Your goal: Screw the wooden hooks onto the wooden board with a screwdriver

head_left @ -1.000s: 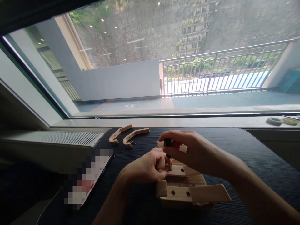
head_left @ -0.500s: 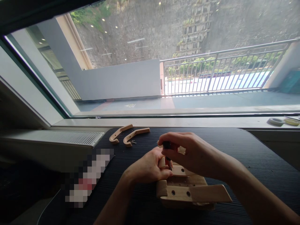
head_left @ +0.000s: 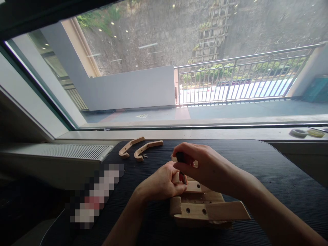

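My right hand (head_left: 205, 160) is closed around the black handle of a screwdriver (head_left: 180, 157). The screwdriver points down, its tip hidden by my left fingers. My left hand (head_left: 159, 182) grips the curved end of a wooden hook (head_left: 193, 186) that lies on a wooden board (head_left: 215, 197). Nearer to me, a second wooden hook (head_left: 225, 210) lies across the same board, with two dark round spots along it; whether these are screw heads or holes I cannot tell.
Two loose wooden hooks (head_left: 147, 146) lie at the back left of the black table (head_left: 256, 160), with several small screws (head_left: 145, 156) beside them. A blurred-out flat item (head_left: 97, 194) is at the left. Tape rolls (head_left: 298, 133) sit on the windowsill (head_left: 230, 133).
Both hands stay in nearly the same place. My right fingers have shifted slightly around the screwdriver handle, and the whole view has moved a little.
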Tool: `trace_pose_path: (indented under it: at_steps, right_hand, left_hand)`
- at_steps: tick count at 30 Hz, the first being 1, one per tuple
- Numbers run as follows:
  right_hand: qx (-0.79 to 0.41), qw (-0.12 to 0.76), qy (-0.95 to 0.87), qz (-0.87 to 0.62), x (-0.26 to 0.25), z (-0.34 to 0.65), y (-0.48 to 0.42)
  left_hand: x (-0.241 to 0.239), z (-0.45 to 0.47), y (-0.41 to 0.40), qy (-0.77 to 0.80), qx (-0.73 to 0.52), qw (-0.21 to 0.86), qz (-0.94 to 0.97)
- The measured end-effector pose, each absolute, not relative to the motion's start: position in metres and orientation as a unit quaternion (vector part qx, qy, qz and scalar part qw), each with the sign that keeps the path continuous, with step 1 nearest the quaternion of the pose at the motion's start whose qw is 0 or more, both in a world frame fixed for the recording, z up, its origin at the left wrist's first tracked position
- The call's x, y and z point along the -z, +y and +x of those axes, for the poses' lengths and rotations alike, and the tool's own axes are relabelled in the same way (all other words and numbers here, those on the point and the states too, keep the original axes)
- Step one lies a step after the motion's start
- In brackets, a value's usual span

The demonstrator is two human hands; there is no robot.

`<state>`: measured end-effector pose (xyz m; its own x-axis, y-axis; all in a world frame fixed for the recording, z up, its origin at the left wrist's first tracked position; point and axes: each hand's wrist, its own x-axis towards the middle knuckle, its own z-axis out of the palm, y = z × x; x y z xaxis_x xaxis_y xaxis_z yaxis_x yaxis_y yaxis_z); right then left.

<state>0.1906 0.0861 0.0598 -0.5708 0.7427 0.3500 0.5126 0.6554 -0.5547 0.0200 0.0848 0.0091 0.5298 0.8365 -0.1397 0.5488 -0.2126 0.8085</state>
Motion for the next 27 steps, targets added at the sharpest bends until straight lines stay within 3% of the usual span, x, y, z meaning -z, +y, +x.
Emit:
trace_pose_path:
  at_steps: [27]
  right_hand:
    - [-0.156,0.3,-0.872,-0.354,-0.063,0.208,0.085]
  left_hand:
    - [-0.015,0.02,0.084,0.445,-0.163,0.383,0.793]
